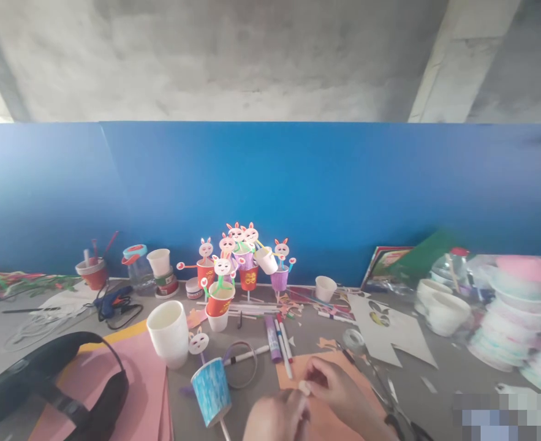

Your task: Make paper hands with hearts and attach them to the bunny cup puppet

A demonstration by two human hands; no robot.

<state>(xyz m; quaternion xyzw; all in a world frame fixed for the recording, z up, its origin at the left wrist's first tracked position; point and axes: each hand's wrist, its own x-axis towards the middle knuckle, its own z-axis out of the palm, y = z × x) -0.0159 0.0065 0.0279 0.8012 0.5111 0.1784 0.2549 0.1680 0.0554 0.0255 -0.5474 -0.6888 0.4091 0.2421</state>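
Observation:
My left hand point(274, 419) and my right hand point(329, 384) meet over an orange paper sheet point(295, 365). Both are closed in a pinch, fingertips close together around a small white piece point(304, 388), too small to name. To the left, a blue-coloured paper cup point(211, 392) tilts on a white stick, with a white rabbit face point(199, 342) above it. A purple glue stick point(272, 339) and several markers point(283, 340) lie just beyond the sheet. Scissors point(396, 407) rest beside my right wrist.
Finished-looking rabbit cup figures point(219, 297) stand at the back centre. Headphones point(45, 383) lie on pink paper point(148, 367) at left, near a white cup point(166, 334) and a blue glue gun point(114, 301). Cut white card point(392, 331) and stacked paper cups point(511, 318) occupy the right.

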